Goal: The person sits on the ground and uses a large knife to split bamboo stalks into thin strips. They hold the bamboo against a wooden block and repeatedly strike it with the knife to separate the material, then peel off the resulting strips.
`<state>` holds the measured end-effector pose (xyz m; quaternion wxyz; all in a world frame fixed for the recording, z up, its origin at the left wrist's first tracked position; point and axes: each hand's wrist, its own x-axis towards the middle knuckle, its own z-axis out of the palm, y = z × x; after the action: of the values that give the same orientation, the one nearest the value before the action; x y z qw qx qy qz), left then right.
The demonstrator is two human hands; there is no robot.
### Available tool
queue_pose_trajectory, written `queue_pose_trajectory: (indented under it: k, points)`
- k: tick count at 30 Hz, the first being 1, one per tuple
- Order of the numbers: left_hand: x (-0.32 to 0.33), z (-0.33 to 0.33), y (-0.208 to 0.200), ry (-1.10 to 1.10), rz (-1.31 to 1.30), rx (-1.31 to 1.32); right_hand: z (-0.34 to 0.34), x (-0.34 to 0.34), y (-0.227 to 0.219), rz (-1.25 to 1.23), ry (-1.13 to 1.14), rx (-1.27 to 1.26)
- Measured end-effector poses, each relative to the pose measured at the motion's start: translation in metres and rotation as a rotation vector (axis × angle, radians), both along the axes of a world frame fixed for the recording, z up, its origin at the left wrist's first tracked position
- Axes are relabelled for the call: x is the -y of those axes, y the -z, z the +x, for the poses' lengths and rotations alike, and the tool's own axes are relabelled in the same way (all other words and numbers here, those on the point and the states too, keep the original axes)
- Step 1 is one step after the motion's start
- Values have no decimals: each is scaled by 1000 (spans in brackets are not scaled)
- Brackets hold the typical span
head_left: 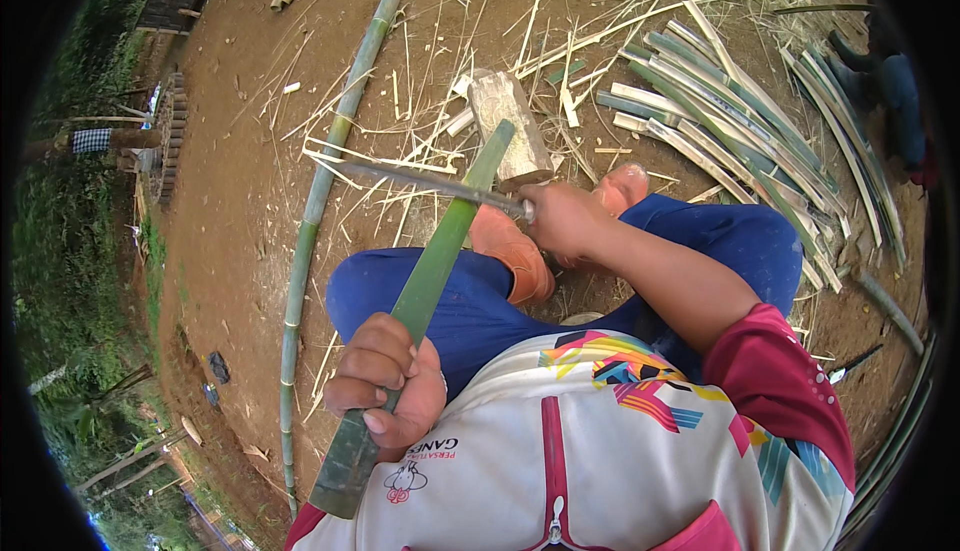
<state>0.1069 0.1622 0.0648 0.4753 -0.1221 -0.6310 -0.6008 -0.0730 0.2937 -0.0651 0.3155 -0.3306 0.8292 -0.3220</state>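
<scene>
My left hand (pixel 385 381) is closed around the lower part of a wide green bamboo strip (pixel 425 296). The strip slants up and to the right, and its far tip overlaps a pale wooden block (pixel 512 121) on the ground. My right hand (pixel 568 223) grips the handle end of a long knife (pixel 425 181). Pointing left, the blade lies across the strip's upper part. Its handle is mostly hidden inside my fist. Thin pale shavings (pixel 380 163) show beside the blade's far end.
A long bamboo pole (pixel 318 201) lies on the brown dirt at my left. Many split bamboo strips (pixel 725 116) are fanned out at the right. Shavings litter the ground ahead. My orange boots (pixel 510 256) flank the space below the block. Another person's leg (pixel 900 101) appears at the far right.
</scene>
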Motion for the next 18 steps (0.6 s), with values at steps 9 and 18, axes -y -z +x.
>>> queue_pose_trajectory:
  k: [9,18]
  points:
    - [-5,-8,-5,-93,28,-46,15,10,8,-51,55,-41]
    - [-1,-16,-1,-47,66,-78,12,1,2,4,77,-15]
